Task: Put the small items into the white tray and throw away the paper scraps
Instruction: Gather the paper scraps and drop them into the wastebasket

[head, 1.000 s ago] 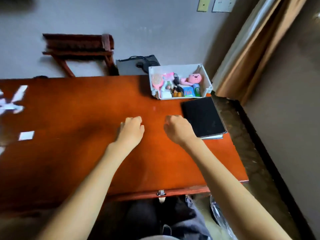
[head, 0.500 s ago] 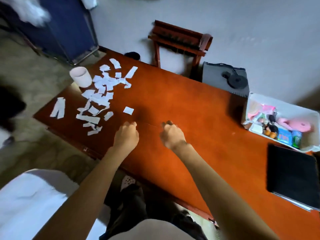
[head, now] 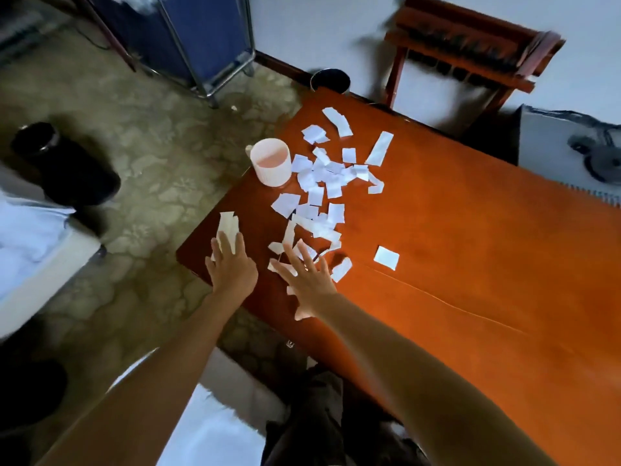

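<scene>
Both arms are stretched out over the near left corner of the table [head: 470,264], and here's the picture at centre frame. The left hand [head: 232,267] lies low at the table's left edge with its fingers [head: 239,242] loosely spread, on top of a folded scrap [head: 228,223] that sticks out beyond the fingertips; whether it is pinched or just pressed down, I cannot tell. The right hand [head: 309,280] is wide open, fingers fanned and palm down, over the lower end of the scraps [head: 319,193], with a few pieces peeking out under and beside it; nothing is clasped in it that I can see. The heap runs from just above that hand up toward the middle of the frame, thick in the centre and thinning out at the top. One square scrap [head: 386,257] lies apart, to the right of the right hand. A long strip [head: 379,148] lies at the upper right of the heap. A white cup [head: 270,163] stands upright at the table's left edge, just beside the heap's upper left. The tray is out of shot. On the floor, a dark bin [head: 330,80] stands past the table's far corner at top centre, and another dark round container [head: 64,166] is at the left of the frame. A wooden rack [head: 470,52] stands against the wall at upper right, blurred.
</scene>
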`<state>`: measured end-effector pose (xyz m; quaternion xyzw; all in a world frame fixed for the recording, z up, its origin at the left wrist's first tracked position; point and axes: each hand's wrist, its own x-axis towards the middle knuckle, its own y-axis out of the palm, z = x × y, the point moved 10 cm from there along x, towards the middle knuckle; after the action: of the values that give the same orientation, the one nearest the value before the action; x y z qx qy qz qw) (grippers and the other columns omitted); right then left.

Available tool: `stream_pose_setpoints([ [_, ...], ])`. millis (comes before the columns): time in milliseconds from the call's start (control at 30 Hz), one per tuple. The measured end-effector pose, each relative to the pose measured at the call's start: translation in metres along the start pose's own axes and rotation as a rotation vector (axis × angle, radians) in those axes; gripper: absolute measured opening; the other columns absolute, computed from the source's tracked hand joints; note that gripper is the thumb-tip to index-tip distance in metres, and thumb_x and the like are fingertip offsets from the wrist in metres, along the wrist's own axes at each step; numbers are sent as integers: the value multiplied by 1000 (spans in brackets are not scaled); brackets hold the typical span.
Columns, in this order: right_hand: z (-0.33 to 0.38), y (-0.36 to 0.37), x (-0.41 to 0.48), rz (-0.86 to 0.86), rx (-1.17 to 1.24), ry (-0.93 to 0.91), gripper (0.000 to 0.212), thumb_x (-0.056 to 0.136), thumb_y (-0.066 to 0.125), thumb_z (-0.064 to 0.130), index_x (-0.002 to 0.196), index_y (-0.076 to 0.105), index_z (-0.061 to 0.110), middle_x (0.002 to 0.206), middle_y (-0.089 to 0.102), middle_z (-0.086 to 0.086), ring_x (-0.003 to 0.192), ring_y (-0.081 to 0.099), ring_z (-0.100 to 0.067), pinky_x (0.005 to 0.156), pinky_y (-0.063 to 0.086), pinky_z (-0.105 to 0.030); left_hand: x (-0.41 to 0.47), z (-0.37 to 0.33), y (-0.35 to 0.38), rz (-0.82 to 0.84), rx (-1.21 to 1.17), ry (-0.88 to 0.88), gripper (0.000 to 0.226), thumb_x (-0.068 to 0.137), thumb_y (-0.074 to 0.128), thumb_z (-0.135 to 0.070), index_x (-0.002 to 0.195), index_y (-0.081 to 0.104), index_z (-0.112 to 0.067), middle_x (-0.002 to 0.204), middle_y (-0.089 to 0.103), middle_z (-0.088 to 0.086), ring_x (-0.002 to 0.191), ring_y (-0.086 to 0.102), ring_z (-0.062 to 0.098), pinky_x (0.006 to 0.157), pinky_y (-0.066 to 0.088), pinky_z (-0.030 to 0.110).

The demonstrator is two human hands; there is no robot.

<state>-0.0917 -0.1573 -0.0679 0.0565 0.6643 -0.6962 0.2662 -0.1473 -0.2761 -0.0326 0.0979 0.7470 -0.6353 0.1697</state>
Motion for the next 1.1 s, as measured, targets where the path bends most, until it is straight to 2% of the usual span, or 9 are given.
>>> stream_pose_setpoints([
  [167,-24,1,29,17,94,25,104,77,62,56,147,-10,29,156,-22,-7,143,-21,-31,114,4,-58,31,20,31,121,-48,13,64,99,31,-36,150,-1,-17,158,-11,14,146,-9,32,119,1,46],
  [267,-49,-6,35,-22,170,74,86,87,52,52,149,-1,26,158,-14,-8,146,-9,-30,119,9,-53,31,0,42,134,-62,170,64,100,32,-34,150,-1,-13,158,-9,11,147,-7,26,120,1,42],
  [367,-65,-13,23,-120,231,85,69,93,50,33,149,13,18,159,3,-12,147,7,-31,118,20,-48,16,-33,43,130,-150,373,56,99,36,-28,149,14,-18,159,8,5,147,9,22,119,16,40],
  [467,-87,-28,4,-263,331,150,60,93,51,31,145,27,14,157,15,-12,142,23,-33,114,28,-49,13,-53,30,-28,-114,468,50,95,42,-28,143,35,-14,153,28,11,142,28,29,115,26,44],
  [533,-101,-34,0,-303,366,221,65,90,52,36,146,25,18,158,10,-9,143,20,-32,114,25,-48,21,-64,23,-114,-60,491,60,85,49,-35,139,41,-11,150,31,19,138,31,37,110,28,53],
  [700,-110,-22,29,-153,321,205,81,86,50,53,148,1,31,158,-17,-4,145,-18,-28,116,-6,-53,56,-96,39,-69,113,556,85,78,43,-56,149,17,-17,157,7,19,144,8,42,113,11,57],
  [800,-117,0,34,-86,247,168,73,91,38,57,148,-1,34,158,-16,-2,144,-20,-27,116,-9,-55,74,-104,55,-37,179,561,88,78,23,-69,150,6,-21,158,1,16,145,2,38,115,2,53],
  [967,-136,17,1,-156,238,189,57,96,22,52,148,4,34,158,-12,0,145,-18,-26,114,-15,-47,54,-134,73,-65,168,693,71,87,24,-59,145,30,-19,152,25,21,141,21,42,111,17,60],
  [1100,-161,33,-40,-181,280,257,62,89,3,51,148,10,32,159,-4,-1,146,-12,-25,115,-12,-45,16,-161,88,-42,84,737,69,91,12,-61,143,33,-19,151,27,23,140,21,43,110,17,60],
])
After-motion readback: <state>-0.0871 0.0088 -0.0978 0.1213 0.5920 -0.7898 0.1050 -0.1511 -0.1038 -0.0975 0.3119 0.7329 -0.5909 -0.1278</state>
